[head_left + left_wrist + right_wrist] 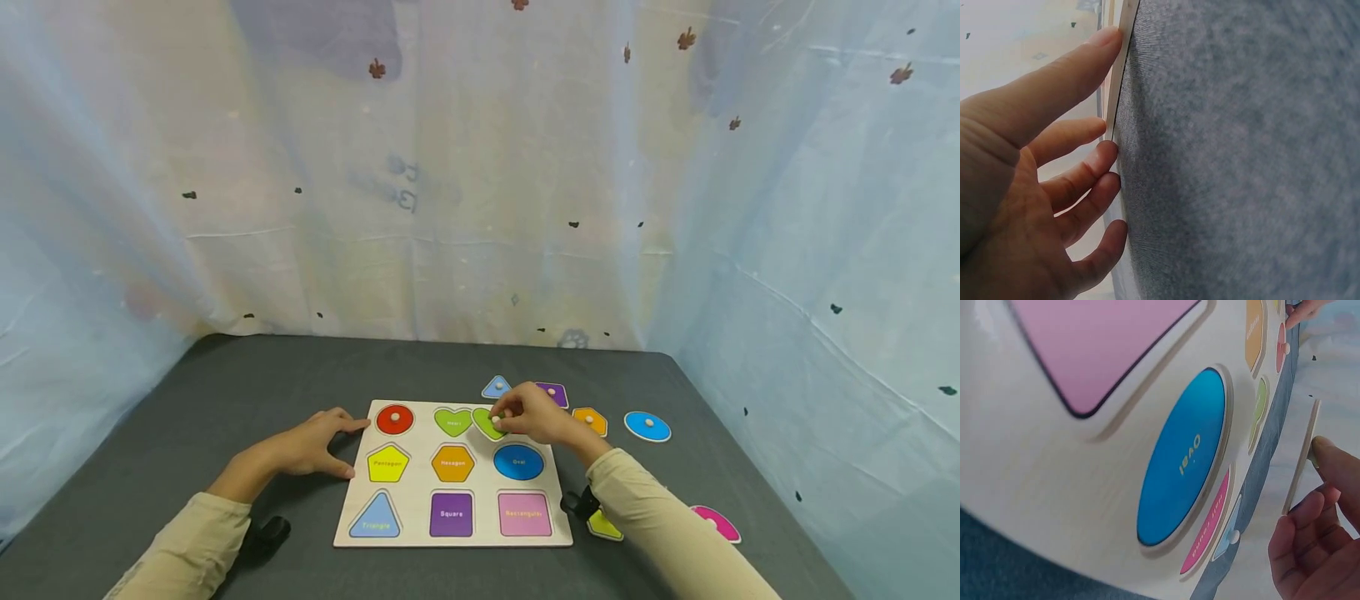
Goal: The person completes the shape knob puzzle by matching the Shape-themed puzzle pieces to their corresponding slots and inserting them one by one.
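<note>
A wooden shape puzzle board (415, 500) lies on the dark cloth. My right hand (536, 414) pinches a green heart puzzle piece (483, 423) by its small knob, over the board's top row and just right of the printed heart recess (452, 422). In the right wrist view this piece (1301, 459) is seen edge-on, raised above the board. A red circle piece (387, 421) with a knob sits in the top left recess. My left hand (311, 446) has its thumb and fingertips against the board's left edge, as the left wrist view also shows.
Loose knobbed pieces lie beyond and right of the board: a blue triangle (495, 388), a purple square (556, 395), an orange hexagon (592, 420), a blue oval (648, 427), a pink piece (722, 524) and a yellow-green one (604, 527), both partly behind the right arm. Patterned curtains surround the table.
</note>
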`<state>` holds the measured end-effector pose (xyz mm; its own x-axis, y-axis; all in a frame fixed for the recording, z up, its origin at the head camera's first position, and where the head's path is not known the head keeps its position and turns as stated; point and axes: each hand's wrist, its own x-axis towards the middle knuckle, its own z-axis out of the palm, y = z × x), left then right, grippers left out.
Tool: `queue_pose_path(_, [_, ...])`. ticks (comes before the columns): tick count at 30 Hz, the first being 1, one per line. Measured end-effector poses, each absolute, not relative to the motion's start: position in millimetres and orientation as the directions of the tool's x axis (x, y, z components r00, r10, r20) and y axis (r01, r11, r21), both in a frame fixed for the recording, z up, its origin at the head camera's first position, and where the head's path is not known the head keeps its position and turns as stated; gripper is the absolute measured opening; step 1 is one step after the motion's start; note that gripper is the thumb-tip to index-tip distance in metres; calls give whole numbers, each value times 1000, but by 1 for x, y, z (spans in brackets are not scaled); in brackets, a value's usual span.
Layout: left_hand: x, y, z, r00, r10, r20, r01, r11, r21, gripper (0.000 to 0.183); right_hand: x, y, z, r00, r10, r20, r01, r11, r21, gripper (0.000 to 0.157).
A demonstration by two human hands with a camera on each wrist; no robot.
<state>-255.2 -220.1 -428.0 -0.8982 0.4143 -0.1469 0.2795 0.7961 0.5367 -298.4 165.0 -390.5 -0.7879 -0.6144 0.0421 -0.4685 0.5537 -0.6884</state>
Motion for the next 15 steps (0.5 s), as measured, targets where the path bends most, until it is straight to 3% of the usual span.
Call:
queue_pose_path(8, [-255, -220, -428, -896, 418, -150, 281, 796, 536, 90, -303, 155, -394, -785, -616, 60, -483, 549, -682, 15])
queue_pose_path(15, [-254, -220, -427, -895, 423, -140, 291, 792, 536, 90, -304, 140, -395, -826, -563, 32, -432, 595, -678, 13])
